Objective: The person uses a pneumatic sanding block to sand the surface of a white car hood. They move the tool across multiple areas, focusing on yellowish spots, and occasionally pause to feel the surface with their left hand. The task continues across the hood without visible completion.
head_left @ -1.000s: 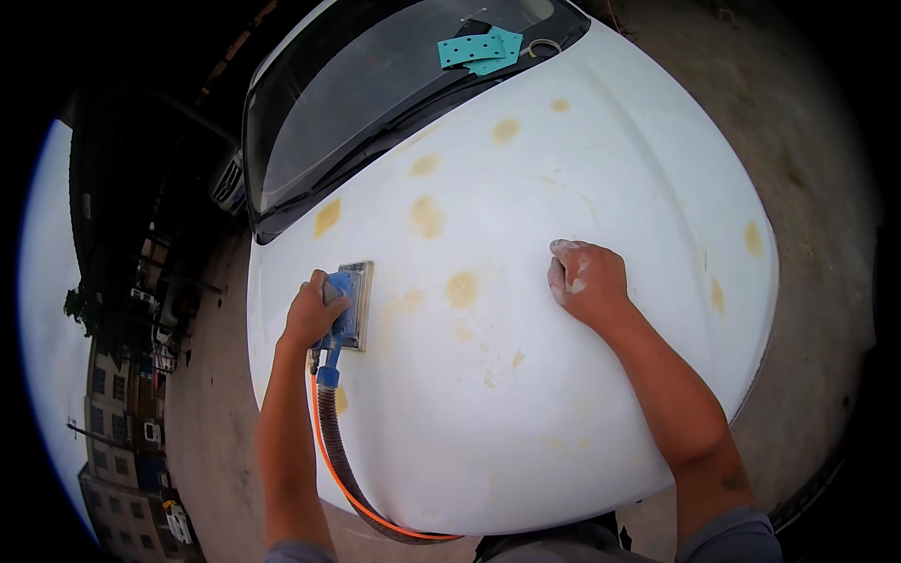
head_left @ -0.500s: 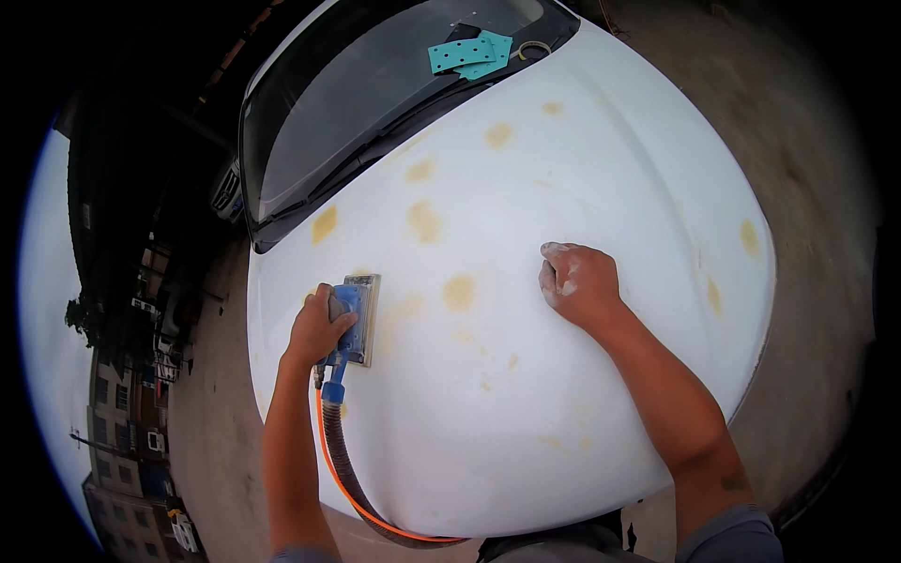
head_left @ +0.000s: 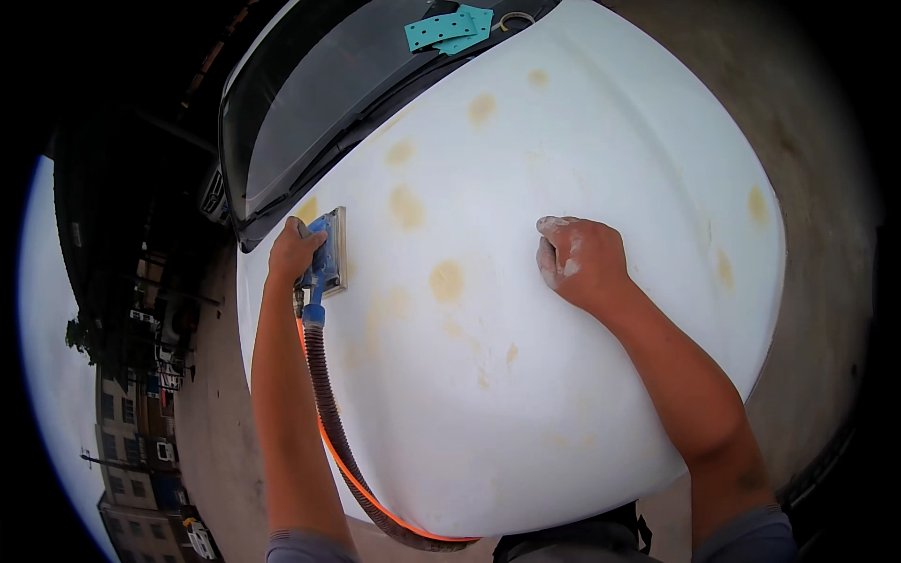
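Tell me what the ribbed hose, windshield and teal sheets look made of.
Ribbed hose: probably flexible plastic, matte, evenly corrugated. Windshield: glass, glossy, judging by its smooth sheen. Teal sheets: perhaps paper or film, matte, thin with round holes.

Blue sander (head_left: pixel 327 263), rectangular pad (head_left: pixel 341 251) against left side of white yellow-patched hood (head_left: pixel 563 394), ribbed hose (head_left: pixel 323 385) attached

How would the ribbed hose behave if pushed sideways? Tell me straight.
The ribbed hose would probably flex rather than stay rigid, since it runs in a smooth bend. Its close ribbing suggests that it should resist being squashed flat. Pushing it may also tug on the blue sander, as the two are joined.
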